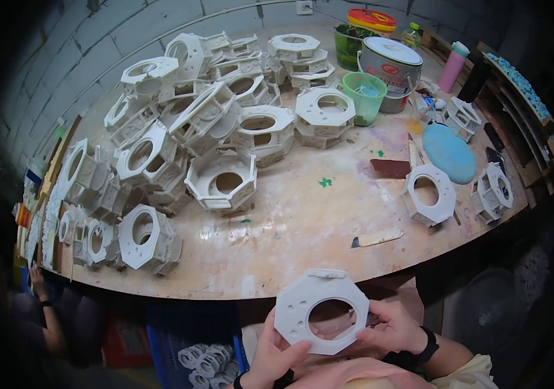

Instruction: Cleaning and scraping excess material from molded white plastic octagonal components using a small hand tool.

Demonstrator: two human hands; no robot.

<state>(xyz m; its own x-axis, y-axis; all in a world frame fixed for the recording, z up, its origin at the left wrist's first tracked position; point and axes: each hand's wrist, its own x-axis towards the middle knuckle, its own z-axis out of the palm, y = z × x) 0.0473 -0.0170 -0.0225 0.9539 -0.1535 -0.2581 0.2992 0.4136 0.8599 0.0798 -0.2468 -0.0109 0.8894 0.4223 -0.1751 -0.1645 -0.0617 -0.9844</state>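
Observation:
A white octagonal cast piece (317, 290) with a large round hole and several small dents is held up in front of me, just off the table's near edge. My left hand (276, 355) grips its lower left side, thumb lying on the face. On the right side, my right hand (396, 328) is closed round the rim, its thumb near the hole. Fingers behind the piece are partly hidden. A similar octagonal piece (443, 194) stands on the table beyond my right hand, beside a blue oval pad (449, 153) and a dark red sanding block (390, 168).
Many white octagonal pieces (326, 110) are heaped on the wooden table (290, 223) at left and centre. A knife-like tool (378, 238) lies near the front edge. Metal bucket (390, 61), green cup (362, 97) and pink bottle (453, 67) stand far right. A blue crate (160, 337) sits below; another person's arm (50, 318) shows at left.

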